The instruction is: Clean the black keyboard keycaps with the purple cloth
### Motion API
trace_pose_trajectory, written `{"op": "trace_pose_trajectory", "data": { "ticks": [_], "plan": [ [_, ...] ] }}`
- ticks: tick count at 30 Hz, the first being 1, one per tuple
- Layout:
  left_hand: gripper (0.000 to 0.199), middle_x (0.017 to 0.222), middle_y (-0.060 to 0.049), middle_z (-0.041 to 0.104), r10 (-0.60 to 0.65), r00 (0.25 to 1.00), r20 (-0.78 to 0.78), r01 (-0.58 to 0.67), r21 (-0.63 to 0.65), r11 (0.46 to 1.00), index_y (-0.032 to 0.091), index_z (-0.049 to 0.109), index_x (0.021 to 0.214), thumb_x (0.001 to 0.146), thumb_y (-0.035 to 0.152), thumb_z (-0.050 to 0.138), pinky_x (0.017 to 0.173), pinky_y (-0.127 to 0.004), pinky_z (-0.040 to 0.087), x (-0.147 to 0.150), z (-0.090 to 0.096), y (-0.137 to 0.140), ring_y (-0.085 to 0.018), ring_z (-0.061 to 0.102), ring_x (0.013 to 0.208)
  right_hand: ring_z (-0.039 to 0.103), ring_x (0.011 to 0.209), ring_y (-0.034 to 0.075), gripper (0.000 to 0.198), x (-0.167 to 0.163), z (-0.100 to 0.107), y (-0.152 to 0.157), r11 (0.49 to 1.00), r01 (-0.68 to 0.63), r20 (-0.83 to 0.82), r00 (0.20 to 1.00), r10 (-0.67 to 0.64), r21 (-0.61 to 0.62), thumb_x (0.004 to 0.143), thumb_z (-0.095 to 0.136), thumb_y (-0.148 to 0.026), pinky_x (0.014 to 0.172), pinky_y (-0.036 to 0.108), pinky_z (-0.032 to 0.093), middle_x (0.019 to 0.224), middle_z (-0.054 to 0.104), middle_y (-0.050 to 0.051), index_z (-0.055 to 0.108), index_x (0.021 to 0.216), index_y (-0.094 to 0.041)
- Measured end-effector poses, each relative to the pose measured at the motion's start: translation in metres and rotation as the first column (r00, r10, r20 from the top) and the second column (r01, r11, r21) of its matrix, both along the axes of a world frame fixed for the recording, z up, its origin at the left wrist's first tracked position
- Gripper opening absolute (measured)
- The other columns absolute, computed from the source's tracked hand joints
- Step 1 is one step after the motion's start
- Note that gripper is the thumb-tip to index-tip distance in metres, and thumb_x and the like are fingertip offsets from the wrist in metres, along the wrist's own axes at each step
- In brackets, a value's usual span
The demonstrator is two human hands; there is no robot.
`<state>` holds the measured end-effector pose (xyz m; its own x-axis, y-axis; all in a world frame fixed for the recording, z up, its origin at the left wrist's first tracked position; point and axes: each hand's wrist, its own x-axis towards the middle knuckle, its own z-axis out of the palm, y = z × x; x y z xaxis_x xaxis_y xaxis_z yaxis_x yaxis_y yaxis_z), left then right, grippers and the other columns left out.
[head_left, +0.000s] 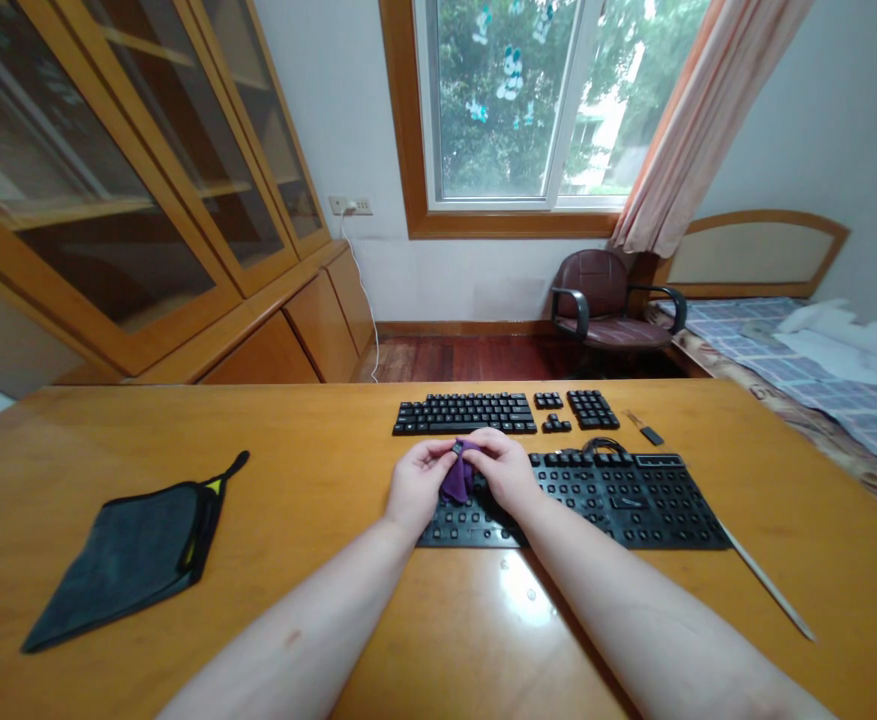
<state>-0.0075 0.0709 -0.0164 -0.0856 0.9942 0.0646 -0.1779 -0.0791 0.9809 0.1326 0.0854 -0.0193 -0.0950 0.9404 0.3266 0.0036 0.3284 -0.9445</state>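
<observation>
My left hand (417, 487) pinches a small dark keycap (457, 449) between thumb and fingertips. Bunched at the keycap is a purple cloth (456, 487), held in the closed fingers of my right hand (504, 470) and hanging down between both hands. Under them lies a black keyboard base (633, 500) with its keycaps off over most of it; my hands and forearm hide part of its left side. Just beyond, loose black keycaps sit in keyboard order: a main block (468, 412), a number pad (593, 408), and arrow keys (556, 424).
A folded grey cloth (138, 540) with black edging lies on the left of the wooden table (303, 440). To the right are a keycap puller (649, 434) with wire loops and a thin pale stick (772, 585). An office chair (599, 290) stands beyond the table.
</observation>
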Motion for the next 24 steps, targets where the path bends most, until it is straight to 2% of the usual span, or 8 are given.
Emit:
{"op": "trace_pose_trajectory", "data": {
  "ticks": [4, 9, 12, 15, 19, 24],
  "plan": [
    [0.02, 0.083, -0.006, 0.07, -0.015, 1.0, -0.008, 0.015, -0.002, 1.0, 0.013, 0.065, 0.082, 0.066, 0.024, 0.068, 0.08, -0.033, 0.052, 0.0, -0.002, 0.0, -0.016, 0.066, 0.078, 0.059, 0.074, 0.016, 0.006, 0.0, 0.001, 0.001, 0.998, 0.061, -0.008, 0.998, -0.061, 0.016, 0.072, 0.064, -0.02, 0.071, 0.029, 0.048, 0.076, 0.062, 0.002, 0.069, 0.07, -0.021],
    [0.029, 0.092, -0.007, 0.069, -0.031, 0.999, -0.037, 0.032, 0.044, 0.999, 0.014, 0.063, 0.094, 0.067, 0.023, 0.067, 0.084, -0.034, 0.051, 0.0, -0.005, 0.001, -0.017, 0.065, 0.085, 0.06, 0.077, 0.017, 0.008, -0.002, 0.001, -0.002, 0.998, 0.068, -0.004, 0.998, -0.068, 0.016, 0.074, 0.063, -0.023, 0.072, 0.029, 0.049, 0.079, 0.064, 0.003, 0.07, 0.076, -0.022],
    [0.028, 0.094, -0.007, 0.069, 0.001, 0.997, -0.074, 0.005, 0.085, 0.996, 0.014, 0.063, 0.094, 0.068, 0.023, 0.067, 0.086, -0.035, 0.05, 0.0, -0.007, 0.0, -0.018, 0.065, 0.088, 0.061, 0.082, 0.018, 0.011, -0.002, 0.001, -0.004, 0.997, 0.08, -0.032, 0.996, -0.08, -0.007, 0.076, 0.061, -0.026, 0.069, 0.028, 0.05, 0.087, 0.065, 0.004, 0.071, 0.081, -0.023],
    [0.025, 0.093, -0.007, 0.068, 0.029, 0.988, -0.153, -0.006, 0.146, 0.989, 0.015, 0.064, 0.092, 0.069, 0.023, 0.066, 0.087, -0.034, 0.05, -0.001, -0.012, 0.0, -0.018, 0.064, 0.089, 0.061, 0.084, 0.018, 0.014, -0.003, -0.001, -0.004, 0.998, 0.052, -0.067, 0.996, -0.054, -0.031, 0.074, 0.063, -0.028, 0.065, 0.028, 0.051, 0.092, 0.065, 0.005, 0.07, 0.084, -0.023],
    [0.02, 0.092, -0.007, 0.067, 0.065, 0.958, -0.278, -0.008, 0.203, 0.979, 0.017, 0.065, 0.09, 0.071, 0.023, 0.065, 0.085, -0.034, 0.051, -0.005, -0.018, 0.0, -0.018, 0.064, 0.088, 0.061, 0.082, 0.018, 0.02, -0.004, -0.005, -0.002, 0.999, -0.012, -0.073, 0.997, 0.008, -0.051, 0.066, 0.071, -0.025, 0.074, 0.03, 0.05, 0.087, 0.065, 0.003, 0.069, 0.086, -0.023],
    [0.016, 0.089, -0.005, 0.067, 0.1, 0.913, -0.396, -0.003, 0.238, 0.971, 0.018, 0.066, 0.086, 0.072, 0.024, 0.064, 0.082, -0.034, 0.052, -0.007, -0.016, -0.002, -0.018, 0.064, 0.084, 0.062, 0.071, 0.016, 0.015, -0.004, -0.004, -0.001, 0.99, -0.018, -0.09, 0.996, 0.005, -0.139, 0.062, 0.072, -0.025, 0.07, 0.03, 0.05, 0.076, 0.065, 0.001, 0.068, 0.076, -0.02]
  ]
}}
